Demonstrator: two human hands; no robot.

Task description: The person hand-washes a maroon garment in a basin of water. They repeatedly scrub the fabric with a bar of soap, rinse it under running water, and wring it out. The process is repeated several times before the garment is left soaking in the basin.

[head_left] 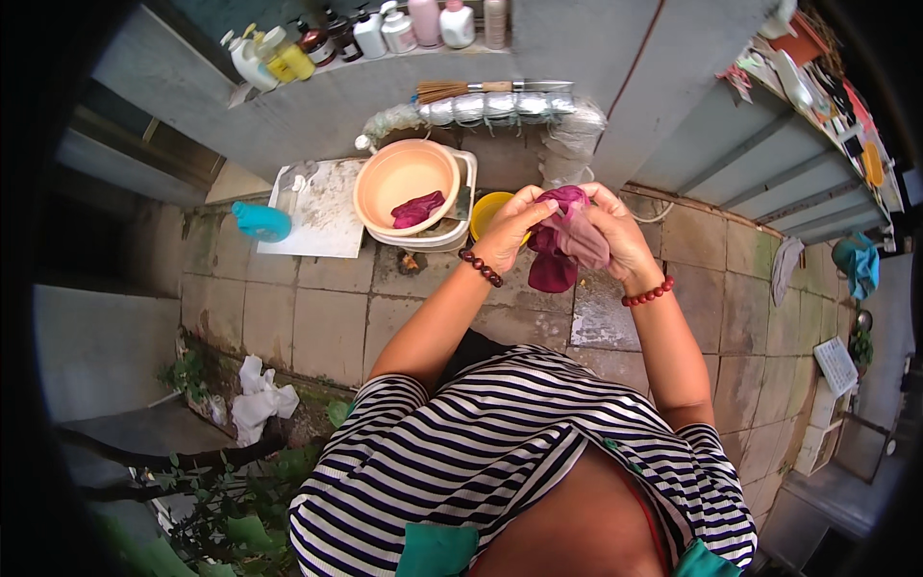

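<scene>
I'm seeing a wet-looking maroon cloth (562, 240) bunching up between both hands, its top pinched at the fingertips, its crumpled lower folds hanging below the grip toward the wrists, over the tiled floor.

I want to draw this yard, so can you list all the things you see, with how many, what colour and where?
cloth: one, dark pink, held in both hands
basin: one, peach, on the floor ahead, a dark pink cloth inside
yellow bowl: one, right of the basin
bottles: several, mixed colours, on the wall ledge
brush: one, straw, on the wall
white rag: one, on the floor, left
left hand, right hand: gripping the cloth
</scene>
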